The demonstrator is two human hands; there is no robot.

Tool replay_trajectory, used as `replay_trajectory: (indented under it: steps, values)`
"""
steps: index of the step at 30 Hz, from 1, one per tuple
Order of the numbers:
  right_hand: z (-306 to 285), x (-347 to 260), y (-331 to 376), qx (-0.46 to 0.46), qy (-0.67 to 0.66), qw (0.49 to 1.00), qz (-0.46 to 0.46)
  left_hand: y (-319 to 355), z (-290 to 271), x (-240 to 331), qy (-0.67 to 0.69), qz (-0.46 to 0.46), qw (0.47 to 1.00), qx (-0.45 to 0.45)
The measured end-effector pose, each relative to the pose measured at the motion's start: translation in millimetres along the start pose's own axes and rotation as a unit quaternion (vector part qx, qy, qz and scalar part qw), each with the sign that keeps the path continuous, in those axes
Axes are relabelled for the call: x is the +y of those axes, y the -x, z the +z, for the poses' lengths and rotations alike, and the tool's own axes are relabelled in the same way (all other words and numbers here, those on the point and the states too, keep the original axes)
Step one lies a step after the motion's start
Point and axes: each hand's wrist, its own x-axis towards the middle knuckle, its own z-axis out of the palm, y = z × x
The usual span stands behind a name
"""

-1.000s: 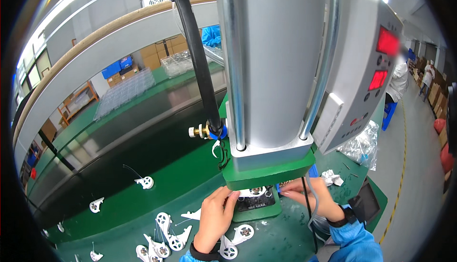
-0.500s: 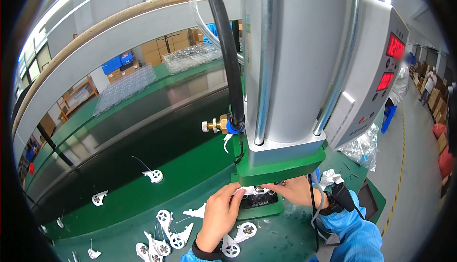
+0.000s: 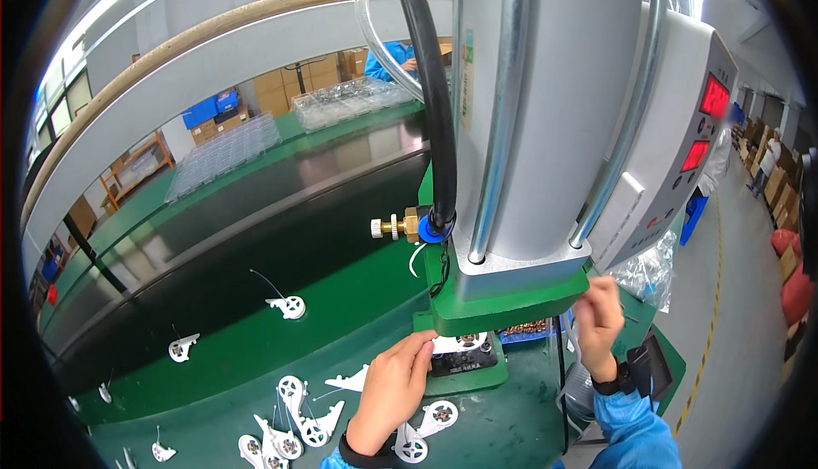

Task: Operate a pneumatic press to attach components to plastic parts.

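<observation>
My left hand pinches the left end of a white plastic part with a round spoked wheel. That part lies on the black fixture block under the press's green lower plate. My right hand is raised beside the right end of this plate, its fingers curled and slightly blurred; what they hold, if anything, is hidden. Near my left wrist lies another white wheeled part. Several more white wheeled parts, some with thin wires, are grouped to its left.
A grey press cylinder rises in front, with a red-lit control box on its right. Behind the fixture sits a blue tray of small copper-coloured pieces. Clear trays stand on the far bench. A plastic bag lies at right.
My right hand has left the white part and moved up and right beside the press plate. The blue tray now shows. My left hand stays on the part; the view has shifted slightly.
</observation>
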Motion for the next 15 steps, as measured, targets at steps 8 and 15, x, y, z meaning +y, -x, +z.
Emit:
replay_trajectory:
  steps: [8,15]
  values:
    - [5,40,15,-0.012,0.216,0.976,-0.014,-2,6,-7,-0.003,0.024,0.999,-0.025]
    - [-16,34,20,-0.334,0.322,0.885,-0.041,-2,8,-1,-0.027,0.017,0.999,-0.035]
